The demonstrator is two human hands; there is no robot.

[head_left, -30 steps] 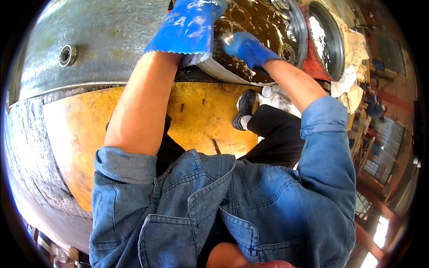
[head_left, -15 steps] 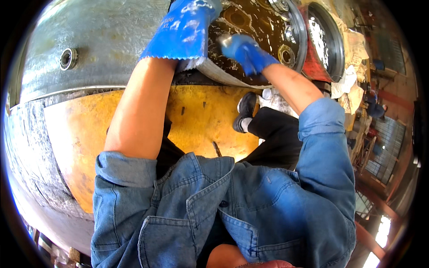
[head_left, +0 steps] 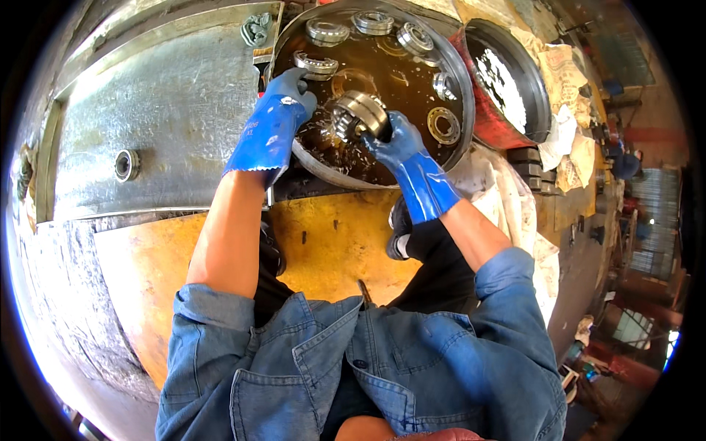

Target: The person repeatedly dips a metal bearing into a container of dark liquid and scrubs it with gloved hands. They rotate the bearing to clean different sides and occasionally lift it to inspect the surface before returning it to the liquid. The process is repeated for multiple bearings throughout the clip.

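My right hand (head_left: 399, 141), in a blue rubber glove, grips a thick steel roller bearing (head_left: 359, 115) by its right side. The bearing is tilted above brown liquid in a round metal tub (head_left: 305, 156). My left hand (head_left: 289, 94), gloved the same way, is over the tub's left rim with its thumb apart from the fingers and nothing visible in it. Just beyond its fingertips lies a roller bearing (head_left: 316, 67); whether they touch I cannot tell. More bearings rest along the tub's far side, among them one bearing (head_left: 415, 38), and a flat ring bearing (head_left: 443, 126) at the right.
Left of the tub is a metal tray (head_left: 184, 95) with a small bearing (head_left: 126, 165), a brush (head_left: 261, 60) and a crumpled grey-green cloth (head_left: 257, 29). A red drum (head_left: 471, 92) holding liquid stands to the right, beside pale cloths (head_left: 507, 195). Yellow sheet (head_left: 331, 242) lies underfoot.
The view has shifted, bringing the whole tub into sight. My right hand now holds the bearing up clearly, where it was blurred before. The left hand's fingers, cut off earlier, show at the rim.
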